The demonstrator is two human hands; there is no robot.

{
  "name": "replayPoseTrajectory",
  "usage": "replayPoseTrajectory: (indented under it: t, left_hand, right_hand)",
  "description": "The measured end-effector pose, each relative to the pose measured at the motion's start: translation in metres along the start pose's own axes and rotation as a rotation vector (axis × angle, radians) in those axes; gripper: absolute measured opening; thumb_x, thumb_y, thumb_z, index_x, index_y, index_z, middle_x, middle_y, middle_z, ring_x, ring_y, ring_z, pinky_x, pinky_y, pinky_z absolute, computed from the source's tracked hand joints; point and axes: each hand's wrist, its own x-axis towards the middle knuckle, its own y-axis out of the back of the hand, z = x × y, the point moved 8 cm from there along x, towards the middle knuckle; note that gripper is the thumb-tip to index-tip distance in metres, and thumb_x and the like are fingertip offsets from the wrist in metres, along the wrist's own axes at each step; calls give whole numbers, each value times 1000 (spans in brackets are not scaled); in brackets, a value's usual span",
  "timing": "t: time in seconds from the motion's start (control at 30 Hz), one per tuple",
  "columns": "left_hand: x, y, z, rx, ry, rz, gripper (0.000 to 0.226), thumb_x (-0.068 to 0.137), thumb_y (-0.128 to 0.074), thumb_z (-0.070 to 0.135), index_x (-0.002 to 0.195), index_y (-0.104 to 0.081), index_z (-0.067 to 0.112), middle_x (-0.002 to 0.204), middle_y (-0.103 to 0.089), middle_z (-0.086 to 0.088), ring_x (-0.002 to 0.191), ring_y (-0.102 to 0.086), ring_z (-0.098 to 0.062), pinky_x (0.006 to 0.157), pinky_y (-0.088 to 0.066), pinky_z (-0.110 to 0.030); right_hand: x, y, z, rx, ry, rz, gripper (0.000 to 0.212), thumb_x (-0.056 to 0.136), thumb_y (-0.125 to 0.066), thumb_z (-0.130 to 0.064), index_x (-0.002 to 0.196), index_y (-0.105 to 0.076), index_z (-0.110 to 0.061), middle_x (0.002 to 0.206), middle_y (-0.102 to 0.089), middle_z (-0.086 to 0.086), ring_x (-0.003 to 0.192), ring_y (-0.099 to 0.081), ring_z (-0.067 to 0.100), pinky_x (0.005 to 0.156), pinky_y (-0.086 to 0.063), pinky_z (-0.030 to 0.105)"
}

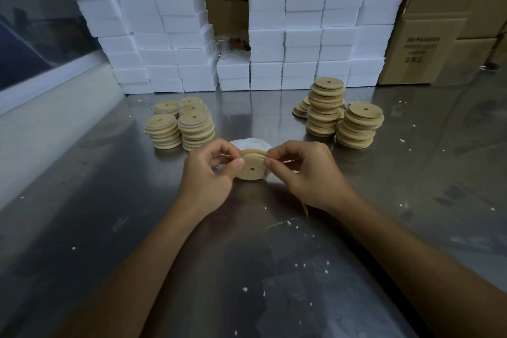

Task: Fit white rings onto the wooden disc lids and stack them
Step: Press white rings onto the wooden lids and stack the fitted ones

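Centre frame: left hand (pixel 208 173) and right hand (pixel 299 170) pinching round pale wooden disc lid (pixel 251 170), stretching thin white ring (pixel 253 155) on (light, stiff wood; soft, elastic ring); best gripped at rim.

Both hands hold one wooden lid (pixel 251 169) on edge above the steel table (pixel 109 200): left hand (pixel 211 175) pinching at nine o'clock, right hand (pixel 304 173) at three. Ringed stacks (pixel 181 125) stand at eleven o'clock, bare stacks (pixel 343 115) at one.
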Motion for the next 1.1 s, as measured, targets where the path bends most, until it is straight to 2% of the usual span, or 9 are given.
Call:
replayPoseTrajectory:
  t: [0.13, 0.23, 0.5, 0.57, 0.63, 0.73, 0.87, 0.97, 1.1]
  left_hand:
    - [-3, -3, -10, -174, 154, -13, 26, 86, -64, -8, 74, -60, 14, 71, -71, 6, 72, -71, -10, 59, -58, -24]
    - [-5, -5, -11, -230, 201, -10, 23, 87, -63, -9, 75, -60, 11, 70, -71, 4, 71, -71, -10, 57, -56, -22]
    - [-8, -7, -18, -315, 282, 35, 24, 87, -62, -8, 72, -60, 10, 67, -70, 0, 69, -73, -14, 58, -56, -22]
    - [-8, -6, -16, -261, 245, 33, 26, 86, -64, -7, 72, -61, 14, 71, -71, -5, 72, -72, -17, 61, -59, -28]
    - [-5, -2, -8, -79, 108, 48, 27, 84, -67, -4, 73, -62, 20, 76, -70, 1, 74, -70, -14, 69, -59, -33]
    - [-6, -4, 12, 120, -114, 35, 17, 80, -68, 10, 77, -64, 26, 81, -68, 15, 78, -66, -5, 74, -53, -24]
    - [-10, -12, 32, 161, -298, 18, 10, 83, -66, 21, 88, -66, 29, 87, -66, 20, 83, -64, -2, 75, -46, -11]
    - [-10, -11, 30, 153, -269, 31, 12, 81, -68, 18, 88, -67, 28, 86, -67, 19, 81, -64, -2, 69, -50, -16]
    - [-9, -11, 27, 143, -245, 26, 5, 79, -69, 15, 79, -71, 19, 83, -70, 14, 82, -66, -5, 72, -53, -21]
  right_hand:
    - [2, -1, 2, 39, -28, -15, 6, 90, -72, -13, 94, -75, -10, 86, -75, -4, 80, -71, 5, 74, -57, 19]
    - [1, -1, 3, 59, -31, -7, 6, 90, -72, -13, 94, -75, -10, 85, -75, -5, 79, -71, 6, 74, -56, 18]
    - [-3, 0, 8, 75, -82, 37, 14, 88, -74, -16, 100, -75, -9, 89, -76, -3, 80, -73, 5, 75, -62, 33]
    - [-4, 1, 6, 62, -66, 54, 14, 88, -73, -14, 100, -75, -8, 90, -76, -2, 80, -73, 5, 76, -62, 33]
    - [-5, 2, 0, 0, -7, 69, 15, 90, -71, -13, 103, -75, -8, 92, -75, -2, 83, -72, 7, 77, -61, 33]
    - [-6, 5, -16, -136, 167, 86, 14, 91, -68, -9, 103, -74, -6, 97, -74, 2, 88, -69, 13, 74, -58, 37]
    - [-9, -1, -32, -279, 334, 49, 15, 93, -65, -9, 105, -72, -6, 107, -72, 6, 98, -66, 20, 80, -55, 38]
    - [-8, -2, -34, -232, 339, 69, 11, 92, -65, -5, 100, -72, -2, 104, -72, 8, 97, -67, 19, 81, -54, 34]
    - [-5, 2, -26, -136, 236, 101, 9, 87, -69, 2, 93, -73, -3, 90, -73, 4, 83, -66, 15, 75, -55, 33]
